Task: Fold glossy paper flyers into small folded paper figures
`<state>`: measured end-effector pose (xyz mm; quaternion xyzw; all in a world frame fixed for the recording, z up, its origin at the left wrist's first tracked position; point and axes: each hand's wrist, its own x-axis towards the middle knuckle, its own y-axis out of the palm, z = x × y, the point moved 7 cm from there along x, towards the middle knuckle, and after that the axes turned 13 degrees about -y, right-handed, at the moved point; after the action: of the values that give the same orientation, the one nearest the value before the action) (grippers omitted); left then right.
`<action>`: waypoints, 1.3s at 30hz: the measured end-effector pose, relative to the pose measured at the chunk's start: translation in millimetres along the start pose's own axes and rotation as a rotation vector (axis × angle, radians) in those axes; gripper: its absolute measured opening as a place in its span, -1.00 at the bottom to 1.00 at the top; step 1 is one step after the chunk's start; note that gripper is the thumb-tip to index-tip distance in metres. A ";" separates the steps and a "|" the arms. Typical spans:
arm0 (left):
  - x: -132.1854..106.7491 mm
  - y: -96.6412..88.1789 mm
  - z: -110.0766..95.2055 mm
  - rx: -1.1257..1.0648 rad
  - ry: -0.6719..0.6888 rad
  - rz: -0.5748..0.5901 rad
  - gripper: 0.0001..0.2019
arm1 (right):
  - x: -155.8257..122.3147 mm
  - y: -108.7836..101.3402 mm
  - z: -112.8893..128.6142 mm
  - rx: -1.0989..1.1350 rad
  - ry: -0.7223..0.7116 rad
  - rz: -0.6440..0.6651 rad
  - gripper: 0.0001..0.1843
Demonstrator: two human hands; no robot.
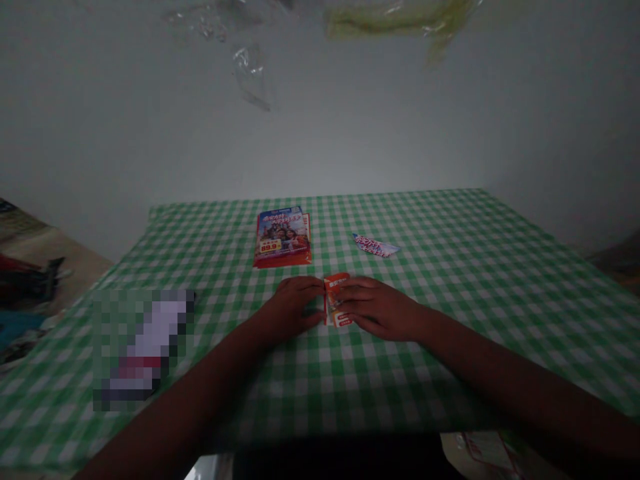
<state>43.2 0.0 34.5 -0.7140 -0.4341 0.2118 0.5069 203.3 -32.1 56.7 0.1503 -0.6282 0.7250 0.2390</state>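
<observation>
Both my hands rest on the green-and-white checked tablecloth [450, 267] and meet over a small folded orange-red leaflet [337, 301]. My left hand [293, 308] presses its left side with curled fingers. My right hand [377, 308] holds the right side, fingers pinched on the paper. Part of the leaflet is hidden under the fingers.
A stack of red and blue flyers [283, 237] lies beyond my hands. To its right sits a small folded blue-and-pink paper piece [375, 245]. A blurred-out object [143, 347] lies at the left. A pale wall with clear plastic stands behind the table.
</observation>
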 end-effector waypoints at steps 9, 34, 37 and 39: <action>-1.0 1.7 2.2 0.003 -0.003 -0.005 -0.59 | 2.0 6.3 -2.7 0.011 0.023 0.024 -0.60; -2.3 9.1 -31.5 0.205 0.019 0.003 -0.80 | -0.8 6.5 -6.4 0.011 0.232 -0.100 -0.29; -1.4 9.1 -35.7 0.244 0.043 -0.018 -0.84 | -1.6 4.1 -7.4 -0.023 0.268 -0.151 -0.38; -1.2 9.0 -36.9 0.263 0.055 -0.039 -0.83 | -2.4 2.3 -9.1 -0.054 0.309 -0.160 -0.54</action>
<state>73.6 -21.9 40.8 -0.6383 -0.4023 0.2373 0.6119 204.9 -23.7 52.1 0.0800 -0.5891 0.7011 0.3937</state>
